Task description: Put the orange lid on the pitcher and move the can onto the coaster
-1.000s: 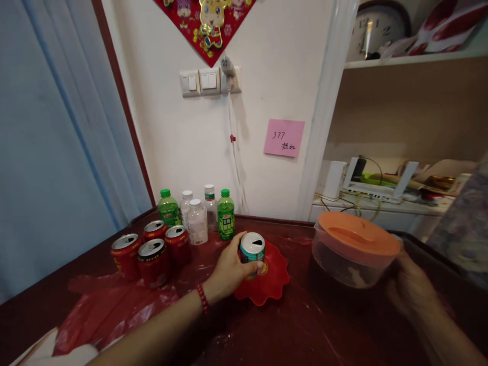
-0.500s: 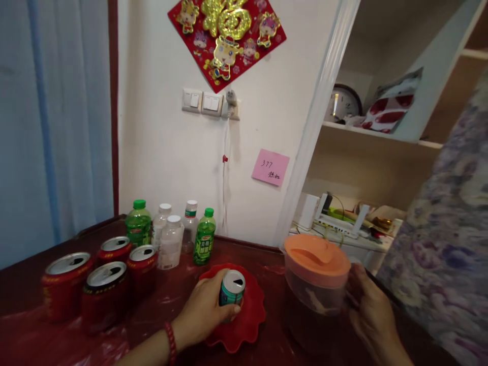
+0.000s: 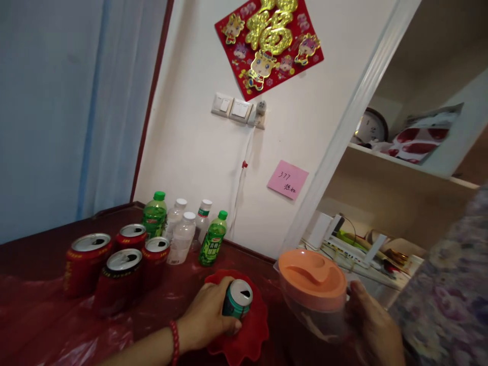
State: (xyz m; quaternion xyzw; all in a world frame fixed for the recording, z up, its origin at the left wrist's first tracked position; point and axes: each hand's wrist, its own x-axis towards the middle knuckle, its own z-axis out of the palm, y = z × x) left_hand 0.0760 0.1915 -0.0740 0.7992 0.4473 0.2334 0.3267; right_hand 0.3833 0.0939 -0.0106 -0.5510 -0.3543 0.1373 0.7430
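My left hand (image 3: 208,317) is wrapped around a teal drink can (image 3: 237,299) with an open top, which stands on a red scalloped plate (image 3: 249,333) on the dark red table (image 3: 41,244). My right hand (image 3: 371,325) grips the handle side of a clear pitcher (image 3: 316,315) with an orange lid (image 3: 311,277), held tilted just right of the can. A red bead bracelet (image 3: 174,340) circles my left wrist.
Several red open cans (image 3: 122,267) stand at the left, with green bottles (image 3: 212,245) and clear bottles (image 3: 182,238) behind them against the wall. Red plastic sheeting (image 3: 46,325) covers the near table. A shelf (image 3: 366,254) with cables and clutter lies at the right.
The view has swung and tilted. The pitcher has tipped a little and come closer to the can. My left hand stays on the can.
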